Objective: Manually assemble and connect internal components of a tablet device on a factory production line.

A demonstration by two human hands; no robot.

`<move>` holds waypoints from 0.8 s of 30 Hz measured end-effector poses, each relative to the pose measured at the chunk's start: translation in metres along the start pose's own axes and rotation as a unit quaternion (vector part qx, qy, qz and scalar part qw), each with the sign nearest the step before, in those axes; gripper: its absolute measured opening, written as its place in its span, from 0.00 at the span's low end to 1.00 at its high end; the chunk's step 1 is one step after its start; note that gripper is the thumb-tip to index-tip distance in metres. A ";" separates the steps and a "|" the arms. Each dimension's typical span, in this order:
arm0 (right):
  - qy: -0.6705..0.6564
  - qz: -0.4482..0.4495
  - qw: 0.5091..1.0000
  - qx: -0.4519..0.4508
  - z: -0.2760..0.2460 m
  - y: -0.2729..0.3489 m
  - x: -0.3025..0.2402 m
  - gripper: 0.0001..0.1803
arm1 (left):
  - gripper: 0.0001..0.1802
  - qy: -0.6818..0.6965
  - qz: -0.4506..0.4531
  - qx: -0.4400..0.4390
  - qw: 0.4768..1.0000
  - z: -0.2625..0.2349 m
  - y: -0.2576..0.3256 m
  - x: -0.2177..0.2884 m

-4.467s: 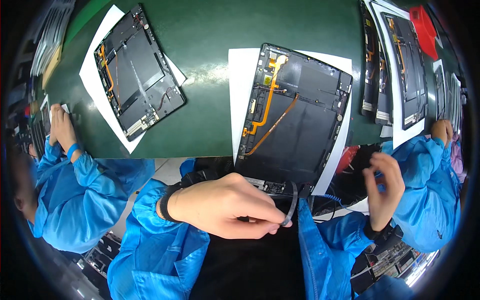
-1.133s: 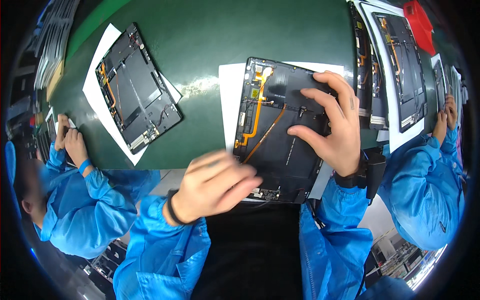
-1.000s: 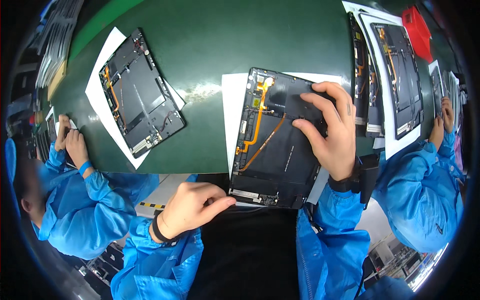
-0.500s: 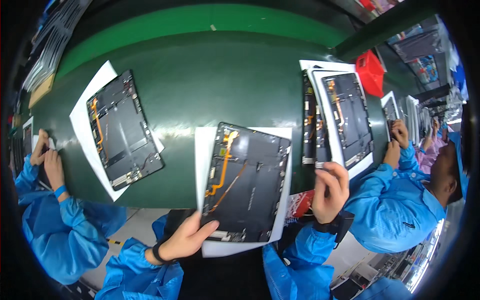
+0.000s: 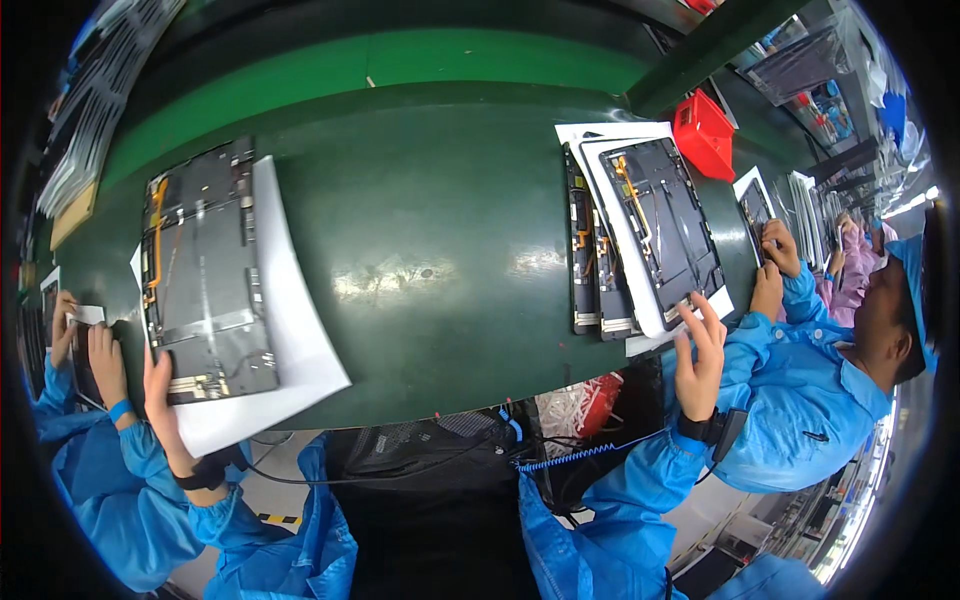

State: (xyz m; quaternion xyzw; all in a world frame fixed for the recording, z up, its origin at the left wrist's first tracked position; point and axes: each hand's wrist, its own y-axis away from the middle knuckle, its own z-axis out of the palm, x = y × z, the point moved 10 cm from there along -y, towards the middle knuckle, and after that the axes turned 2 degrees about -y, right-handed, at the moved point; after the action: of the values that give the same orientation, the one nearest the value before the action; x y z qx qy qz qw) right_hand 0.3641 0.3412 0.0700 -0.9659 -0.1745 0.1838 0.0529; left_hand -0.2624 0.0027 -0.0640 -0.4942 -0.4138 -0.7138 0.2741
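Observation:
My left hand (image 5: 165, 405) grips the lower left corner of a black tablet housing (image 5: 215, 270) at the left of the bench. An orange flex cable runs along the housing's left side. Under it a white sheet (image 5: 300, 330) sticks out to the right and below; the hand's lower fingers are hidden. At the right, my right hand (image 5: 700, 360) has its fingers bent and apart, at the bottom edge of another tablet housing (image 5: 665, 225). That housing lies on white paper, on top of more black housings (image 5: 585, 260).
A red bin (image 5: 704, 135) stands behind the right stack. Co-workers in blue sit close on both sides, with a worker's hands (image 5: 780, 265) at the right. A black bag (image 5: 425, 445) and a blue coiled cord (image 5: 575, 458) are below the green bench's (image 5: 450, 330) front edge.
The housing and its white sheet have gone from in front of me to the left, over the one lying there. My right hand has moved slightly right and up to the right stack.

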 end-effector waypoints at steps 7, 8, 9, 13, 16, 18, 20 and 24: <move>0.039 -0.072 0.993 0.090 -0.010 0.000 -0.010 0.14 | 0.28 -0.140 0.004 -0.011 0.990 -0.015 0.007 0.008; 0.029 -0.087 0.988 0.121 -0.014 0.007 -0.002 0.14 | 0.28 -0.151 0.029 -0.007 0.988 -0.013 0.009 0.012; 0.020 -0.102 0.983 0.154 -0.018 0.012 0.008 0.13 | 0.28 -0.160 0.052 -0.003 0.986 -0.011 0.012 0.016; -0.076 -0.146 0.957 0.238 -0.035 0.014 0.004 0.09 | 0.28 -0.484 0.257 0.158 0.821 0.029 0.044 0.065; -0.037 -0.180 0.960 0.213 -0.021 0.001 -0.034 0.08 | 0.21 -0.326 0.286 0.045 0.900 0.095 0.079 0.061; -0.061 -0.192 0.959 0.200 -0.011 -0.005 -0.061 0.09 | 0.16 -0.224 0.218 -0.164 0.936 0.171 0.109 0.039; -0.086 -0.184 0.963 0.175 -0.005 -0.004 -0.076 0.08 | 0.15 -0.156 0.187 -0.388 0.889 0.256 0.144 0.018; -0.143 -0.146 0.972 0.113 0.007 -0.004 -0.081 0.10 | 0.18 -0.052 0.038 -0.582 0.811 0.331 0.203 -0.041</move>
State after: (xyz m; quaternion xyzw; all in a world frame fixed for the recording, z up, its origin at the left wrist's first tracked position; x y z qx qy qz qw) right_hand 0.2896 0.3165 0.0915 -0.8816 -0.2973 0.3286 0.1622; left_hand 0.0733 0.1840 0.0190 -0.6130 0.0844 -0.7834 -0.0591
